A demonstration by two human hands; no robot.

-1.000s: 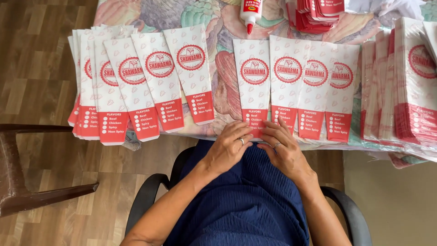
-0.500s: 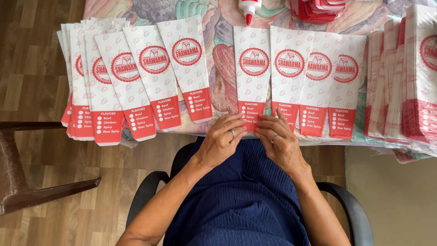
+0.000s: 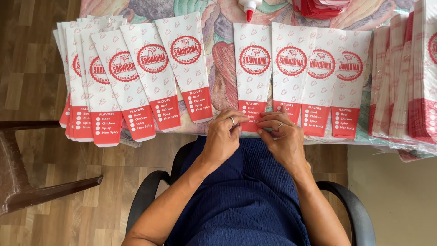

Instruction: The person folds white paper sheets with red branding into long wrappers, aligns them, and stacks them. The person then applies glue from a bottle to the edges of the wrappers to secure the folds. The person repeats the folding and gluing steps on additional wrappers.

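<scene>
Two hands on the bottom edge of one paper sleeve

Left to right:

- Dark brown wooden furniture leg (image 3: 27,182) at the left edge, over the wood-plank floor (image 3: 41,68).
- Fanned stack of white-and-red printed paper sleeves (image 3: 118,86), overlapping, red bottom bands hanging past the near edge of the table with the floral patterned cloth (image 3: 223,54).
- Single white-and-red paper sleeve (image 3: 252,68) lying flat on the cloth, upright to camera, just right of the fan with a gap of cloth between. Its red bottom band is at the table's near edge, right in front of the person.
- Left hand (image 3: 223,139): fingers curled, tips pinching the lower left corner of that single sleeve. Ring on one finger.
- Right hand (image 3: 284,139): fingers bent, tips pressed on the lower right part of the same band, touching the left hand's fingertips. Ring here too. Whether it pinches or only presses down, can't tell.
- White glue bottle with red nozzle (image 3: 248,7) at the top edge, above the single sleeve, nozzle pointing toward the person.
- Row of three more overlapping sleeves (image 3: 327,77), just right of the held one.
- Pile of red folded paper pieces (image 3: 318,7) at the top.
- Tall side-on stacks of sleeves (image 3: 405,82) at the right edge.
- Black chair armrests (image 3: 150,191) either side of the blue ribbed garment (image 3: 246,196).
</scene>
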